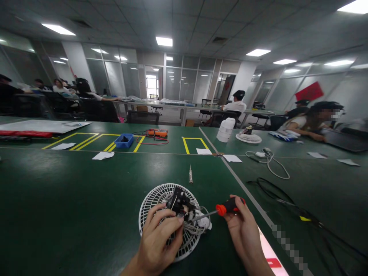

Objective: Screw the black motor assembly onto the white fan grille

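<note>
A white round fan grille (146,203) lies on the green table, with a black motor housing (178,198) and bundled grey wires (195,229) on top of it. My left hand (161,234) rests over the grille. Its fingers are bent against the fan's housing, and thumb and forefinger close together by the wires; what lies between those tips is hidden. In my right hand (241,226) is a screwdriver (227,207) with a black and red handle. Its shaft slants left and down, its tip among the wires and housing parts. Beyond the grille lies a small clear-handled screwdriver (190,175).
Farther back are a blue parts bin (124,142), an orange multimeter (157,132) with leads, a white cylinder (225,130) and another fan grille (248,137). Cables (270,163) and a black cord (276,195) lie to the right. A person (313,119) sits at the right.
</note>
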`<state>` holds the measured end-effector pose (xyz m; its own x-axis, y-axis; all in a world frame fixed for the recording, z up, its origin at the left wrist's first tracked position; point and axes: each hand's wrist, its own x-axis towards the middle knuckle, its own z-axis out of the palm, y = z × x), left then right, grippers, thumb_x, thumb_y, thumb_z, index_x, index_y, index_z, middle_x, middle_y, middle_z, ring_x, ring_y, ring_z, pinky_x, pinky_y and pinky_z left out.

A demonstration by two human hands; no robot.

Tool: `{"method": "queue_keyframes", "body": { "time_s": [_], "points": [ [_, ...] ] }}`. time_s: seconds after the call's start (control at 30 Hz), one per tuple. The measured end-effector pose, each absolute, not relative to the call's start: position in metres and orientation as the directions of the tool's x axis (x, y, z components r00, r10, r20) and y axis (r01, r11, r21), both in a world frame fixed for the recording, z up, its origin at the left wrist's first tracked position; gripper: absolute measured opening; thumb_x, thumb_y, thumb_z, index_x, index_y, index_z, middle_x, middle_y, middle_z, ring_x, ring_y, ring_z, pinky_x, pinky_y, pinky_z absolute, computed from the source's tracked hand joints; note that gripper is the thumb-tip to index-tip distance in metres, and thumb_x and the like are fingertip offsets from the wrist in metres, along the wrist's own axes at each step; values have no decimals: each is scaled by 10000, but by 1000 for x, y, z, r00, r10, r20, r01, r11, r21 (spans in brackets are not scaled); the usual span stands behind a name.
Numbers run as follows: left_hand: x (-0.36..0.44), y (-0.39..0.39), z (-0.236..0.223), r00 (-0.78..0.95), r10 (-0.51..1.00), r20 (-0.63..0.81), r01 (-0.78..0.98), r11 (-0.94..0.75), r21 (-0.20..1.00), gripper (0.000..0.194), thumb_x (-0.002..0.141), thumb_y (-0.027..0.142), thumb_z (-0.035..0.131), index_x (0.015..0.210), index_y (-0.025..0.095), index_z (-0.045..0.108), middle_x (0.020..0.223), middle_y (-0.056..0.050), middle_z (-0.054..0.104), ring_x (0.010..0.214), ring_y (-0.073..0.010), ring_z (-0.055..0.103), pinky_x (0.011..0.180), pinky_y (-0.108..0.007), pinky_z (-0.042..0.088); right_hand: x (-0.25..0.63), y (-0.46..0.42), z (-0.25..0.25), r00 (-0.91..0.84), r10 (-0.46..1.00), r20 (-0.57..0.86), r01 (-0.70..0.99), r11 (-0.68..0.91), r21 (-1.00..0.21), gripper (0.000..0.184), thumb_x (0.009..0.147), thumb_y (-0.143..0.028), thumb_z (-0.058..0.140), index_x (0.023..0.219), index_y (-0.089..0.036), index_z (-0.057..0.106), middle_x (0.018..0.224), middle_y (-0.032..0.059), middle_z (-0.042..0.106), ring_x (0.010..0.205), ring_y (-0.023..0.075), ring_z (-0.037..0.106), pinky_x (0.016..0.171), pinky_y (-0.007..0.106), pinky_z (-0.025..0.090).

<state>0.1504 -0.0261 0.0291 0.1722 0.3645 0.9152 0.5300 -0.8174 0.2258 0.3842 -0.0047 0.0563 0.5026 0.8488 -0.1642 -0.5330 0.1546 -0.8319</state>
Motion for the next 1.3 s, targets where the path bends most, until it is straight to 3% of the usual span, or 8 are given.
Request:
{"method": "queue_keyframes", "body": {
  "time_s": [0.3,0.43,0.83,1.3],
  "points": [
    [152,-24,25,91,357,930,509,-819,264,489,790,-37,721,1214,156,574,937,-16,772,953,-159,683,1029,-452,514,378,-9,52,517,850,-104,-498,199,-844,486,574,-474,934,890,-211,674,774,-29,609,698,157,589,619,313,600],
    [151,-23,25,83,368,926,524,-806,273,498,805,-17,721,1238,176,564,906,0,779,932,-159,689,1007,-455,525,380,-9,51,529,845,-78,-472,217,-854,477,598,-481,919,901,-217,662,798,-26,601,722,165,582,656,337,599],
    [152,-24,29,101,370,923,509,-817,272,457,808,-32,715,1207,145,578,930,-12,772,932,-150,676,1032,-437,506,377,-12,61,561,826,-51,-453,255,-854,468,581,-450,923,922,-244,676,792,-42,588,728,132,549,642,242,533],
    [152,-25,21,145,396,907,516,-812,273,434,831,-22,685,1207,169,582,962,-18,773,933,-150,675,1043,-450,497,375,-17,61,590,807,6,-385,288,-877,383,666,-461,850,930,-262,657,829,-37,540,745,158,533,677,299,514]
  ]
}}
